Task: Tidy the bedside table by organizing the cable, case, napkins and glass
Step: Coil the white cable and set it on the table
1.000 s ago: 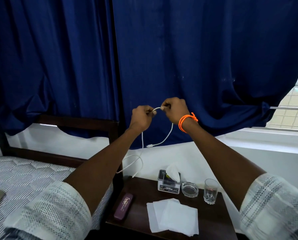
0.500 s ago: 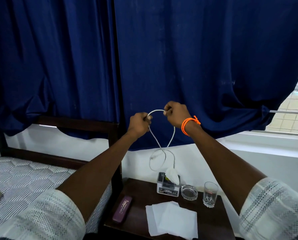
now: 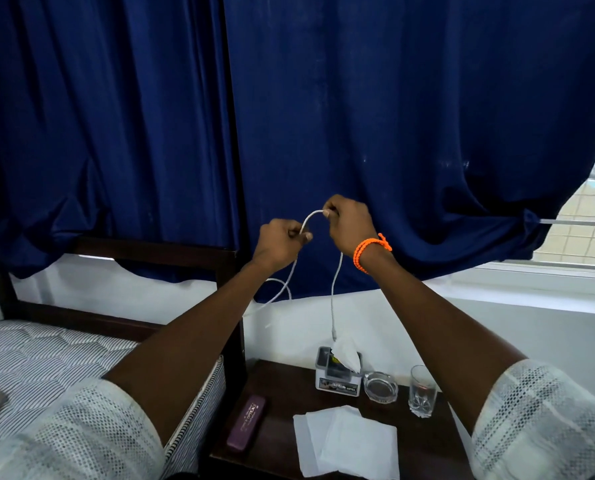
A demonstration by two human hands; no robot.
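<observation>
Head view, forward-down, close over bedside table point(image 3: 282, 382)

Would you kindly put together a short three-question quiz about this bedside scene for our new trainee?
1. True or false: both hands hold the white cable up in front of the curtain.
2. Which lies nearest the bed? A) drinking glass B) purple case C) ashtray
3. Fill in: the napkins lie on the ______ bedside table.

Key: 1 true: left hand and right hand pinch it. 2 B. 3 dark wooden.
</observation>
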